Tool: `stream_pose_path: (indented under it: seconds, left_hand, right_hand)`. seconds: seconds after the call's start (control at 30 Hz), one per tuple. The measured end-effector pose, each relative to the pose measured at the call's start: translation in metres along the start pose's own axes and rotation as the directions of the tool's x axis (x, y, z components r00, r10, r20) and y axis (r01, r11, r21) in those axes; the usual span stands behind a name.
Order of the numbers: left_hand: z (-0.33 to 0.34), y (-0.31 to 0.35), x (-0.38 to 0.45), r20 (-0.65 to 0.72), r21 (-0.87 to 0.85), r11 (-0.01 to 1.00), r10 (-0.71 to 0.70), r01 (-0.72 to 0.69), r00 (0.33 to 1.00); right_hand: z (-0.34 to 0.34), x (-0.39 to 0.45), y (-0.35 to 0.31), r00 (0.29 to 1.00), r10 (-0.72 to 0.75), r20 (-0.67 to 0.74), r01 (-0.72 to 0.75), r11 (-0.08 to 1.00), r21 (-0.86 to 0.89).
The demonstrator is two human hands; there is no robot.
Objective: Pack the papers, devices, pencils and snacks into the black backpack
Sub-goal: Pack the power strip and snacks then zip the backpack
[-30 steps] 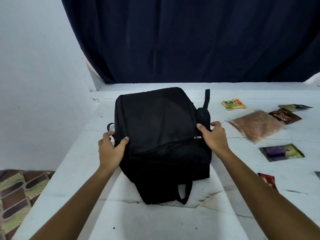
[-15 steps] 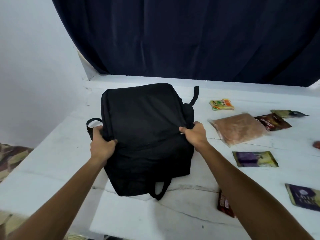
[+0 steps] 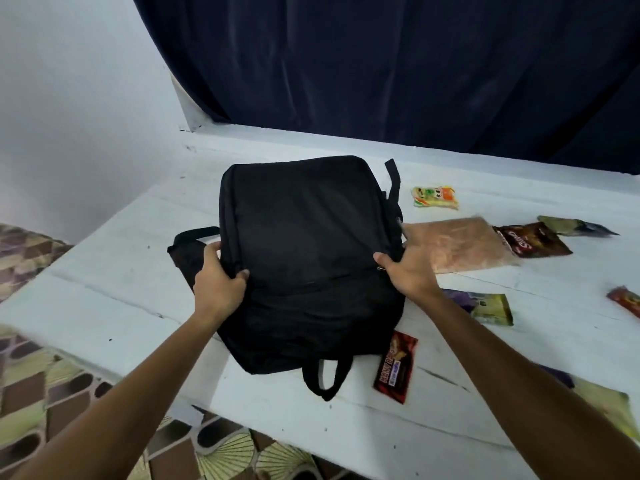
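The black backpack lies flat on the white table, zipped shut, its top handle toward me. My left hand grips its left side, and my right hand grips its right side by the zipper pull. Snack packets lie to the right: a red one beside the handle, a clear bag of brown snack, a yellow-orange packet, a dark red packet, a purple-green packet. No papers, devices or pencils are in view.
A dark blue curtain hangs behind the table and a white wall stands at the left. Patterned floor shows past the table's near-left edge. More packets lie at the far right, and by my right forearm.
Both hands have kept their grip while the backpack shifted slightly to the right, its edge now over the clear bag. The camera view has swung, so more packets show.
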State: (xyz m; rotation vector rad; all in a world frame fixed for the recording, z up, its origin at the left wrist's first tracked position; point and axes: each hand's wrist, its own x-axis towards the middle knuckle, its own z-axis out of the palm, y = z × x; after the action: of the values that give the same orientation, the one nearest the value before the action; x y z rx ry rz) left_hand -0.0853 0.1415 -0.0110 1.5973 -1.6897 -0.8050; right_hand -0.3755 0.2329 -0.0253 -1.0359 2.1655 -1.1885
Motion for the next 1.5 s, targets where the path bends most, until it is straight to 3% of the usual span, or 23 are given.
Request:
stream_pose_path:
  seconds: [0.1,0.17,0.23,0.3,0.37,0.43,0.5,0.57,0.7,0.8,0.9,0.97,1.03,1.13,1.27,1.33,1.4,1.47,1.5]
  left_hand:
    - [-0.002,0.004,-0.001,0.004,0.165,0.985,0.056,-0.056,0.998]
    - [-0.004,0.012,-0.003,-0.026,0.361,0.911,0.223,-0.199,0.974]
    - [-0.004,0.024,0.0,0.084,0.415,0.757,0.52,-0.504,0.85]
    - [-0.001,0.036,0.008,0.342,0.383,0.541,0.67,-0.749,0.659]
    - [0.009,0.043,0.015,0.573,0.37,0.387,0.62,-0.845,0.535]
    - [0.02,0.045,0.02,0.68,0.392,0.294,0.546,-0.872,0.49]
    - [0.026,0.046,0.023,0.688,0.41,0.254,0.544,-0.876,0.48]
    - [0.026,0.047,0.027,0.662,0.401,0.281,0.569,-0.872,0.487]
    - [0.029,0.041,0.032,0.662,0.412,0.179,0.615,-0.893,0.429]
    - [0.032,0.041,0.031,0.633,0.417,0.194,0.639,-0.888,0.437]
    - [0.032,0.04,0.034,0.583,0.37,0.258,0.684,-0.893,0.439]
    - [0.03,0.041,0.039,0.589,0.326,0.334,0.66,-0.885,0.466]
    - [0.028,0.047,0.043,0.613,0.298,0.406,0.612,-0.864,0.499]
    - [0.022,0.062,0.05,0.697,0.24,0.549,0.476,-0.8,0.536]
    - [0.011,0.082,0.062,0.726,0.083,0.741,0.413,-0.667,0.55]
    - [0.006,0.09,0.067,0.684,-0.002,0.798,0.441,-0.603,0.581]
    - [0.001,0.1,0.071,0.636,-0.068,0.795,0.5,-0.603,0.588]
    - [-0.003,0.113,0.077,0.589,-0.132,0.779,0.559,-0.613,0.583]
    - [-0.007,0.121,0.08,0.566,-0.146,0.773,0.577,-0.618,0.589]
  right_hand:
    - [-0.022,0.003,-0.015,0.986,-0.04,0.164,0.107,0.899,-0.425]
    - [-0.044,0.013,-0.028,0.981,-0.089,0.175,0.177,0.786,-0.593]
    - [-0.068,0.029,-0.036,0.974,-0.144,0.177,0.227,0.682,-0.695]
    - [-0.089,0.047,-0.036,0.974,-0.039,0.225,0.218,0.447,-0.868]
    - [-0.1,0.061,-0.026,0.957,0.102,0.272,0.247,0.209,-0.946]
    - [-0.103,0.071,-0.009,0.926,0.176,0.332,0.311,0.138,-0.94]
    - [-0.102,0.075,0.007,0.905,0.191,0.38,0.349,0.178,-0.92]
    - [-0.097,0.077,0.016,0.898,0.183,0.4,0.361,0.213,-0.908]
    - [-0.103,0.082,0.022,0.925,-0.028,0.378,0.37,0.279,-0.886]
    - [-0.108,0.083,0.026,0.969,-0.147,0.197,0.244,0.481,-0.842]
    - [-0.109,0.083,0.024,0.985,-0.152,-0.081,0.048,0.692,-0.721]
    - [-0.113,0.08,0.014,0.967,-0.131,-0.22,-0.013,0.834,-0.551]
    - [-0.113,0.072,-0.005,0.967,-0.08,-0.243,0.006,0.957,-0.29]
    - [-0.108,0.054,-0.044,0.982,-0.101,-0.161,0.116,0.99,0.084]
    - [-0.097,0.023,-0.098,0.954,-0.271,0.129,0.233,0.94,0.248]
    - [-0.09,0.007,-0.12,0.858,-0.34,0.384,0.234,0.926,0.296]
    - [-0.08,-0.013,-0.137,0.69,-0.352,0.632,0.215,0.934,0.286]
    - [-0.064,-0.03,-0.149,0.553,-0.263,0.791,0.285,0.951,0.118]
    - [-0.055,-0.036,-0.152,0.536,-0.206,0.819,0.349,0.937,0.008]
